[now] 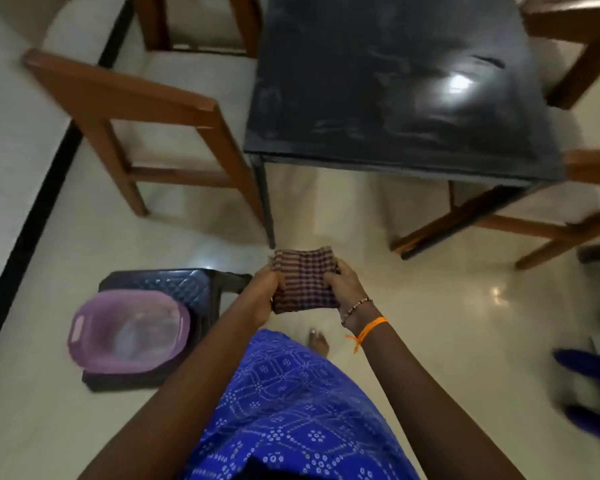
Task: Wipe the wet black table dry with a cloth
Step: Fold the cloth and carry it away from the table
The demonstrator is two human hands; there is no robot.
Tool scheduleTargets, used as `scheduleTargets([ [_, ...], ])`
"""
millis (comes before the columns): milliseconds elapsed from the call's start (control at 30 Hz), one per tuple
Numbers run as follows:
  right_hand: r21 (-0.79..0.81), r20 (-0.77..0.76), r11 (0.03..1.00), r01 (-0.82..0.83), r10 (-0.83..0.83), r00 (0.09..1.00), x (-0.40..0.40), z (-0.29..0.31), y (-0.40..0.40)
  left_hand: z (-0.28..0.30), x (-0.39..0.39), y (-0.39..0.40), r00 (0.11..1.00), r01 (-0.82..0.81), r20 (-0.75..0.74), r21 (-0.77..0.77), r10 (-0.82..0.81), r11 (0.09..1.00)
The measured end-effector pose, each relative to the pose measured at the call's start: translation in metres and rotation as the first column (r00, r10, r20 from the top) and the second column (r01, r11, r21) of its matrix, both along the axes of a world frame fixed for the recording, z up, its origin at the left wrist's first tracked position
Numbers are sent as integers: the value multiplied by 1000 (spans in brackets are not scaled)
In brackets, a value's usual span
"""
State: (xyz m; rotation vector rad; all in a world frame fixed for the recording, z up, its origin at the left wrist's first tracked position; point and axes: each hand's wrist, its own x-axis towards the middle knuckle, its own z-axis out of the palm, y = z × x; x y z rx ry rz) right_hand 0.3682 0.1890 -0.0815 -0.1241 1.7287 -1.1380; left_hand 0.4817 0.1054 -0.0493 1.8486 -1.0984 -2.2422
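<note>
A folded checked cloth (pixel 302 280), purple and brown, is held in front of me above the floor. My left hand (pixel 262 296) grips its left edge and my right hand (pixel 345 282) grips its right edge. The black table (pixel 388 81) stands ahead and higher in the view, its top streaked with wet smears and a bright glare spot. The cloth is short of the table's near edge and does not touch it.
A wooden chair (pixel 125 109) stands left of the table, more wooden chair frames at the right (pixel 534 223). A purple plastic basin (pixel 129 332) rests on a dark stool (pixel 174 289) at my lower left. Blue objects lie at the right edge (pixel 586 365). Glossy tile floor.
</note>
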Motion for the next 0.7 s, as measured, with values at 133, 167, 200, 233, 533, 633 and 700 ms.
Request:
scheduleTargets([
  [133,36,16,974,-223,222,975,10,-9,-45,-5,22,-19,979,-197,48,12,196,980],
  [167,40,13,958,-284,284,959,16,-11,-57,-8,30,-22,972,-231,36,14,231,973],
  [200,40,5,935,-352,352,936,24,-13,-69,-10,40,-25,962,-272,24,8,271,962],
  [233,46,-3,909,-415,416,910,33,-15,-81,-9,51,-26,949,-316,5,-2,316,949],
  [533,90,-178,379,-921,916,359,156,-29,-182,-44,173,-35,630,-769,0,-140,776,624],
  [633,136,-226,185,-973,962,152,202,-41,-199,-59,204,-37,528,-835,34,-160,848,526],
  [700,194,-270,93,-977,962,37,228,-55,-208,-79,223,-39,481,-863,58,-144,875,484],
])
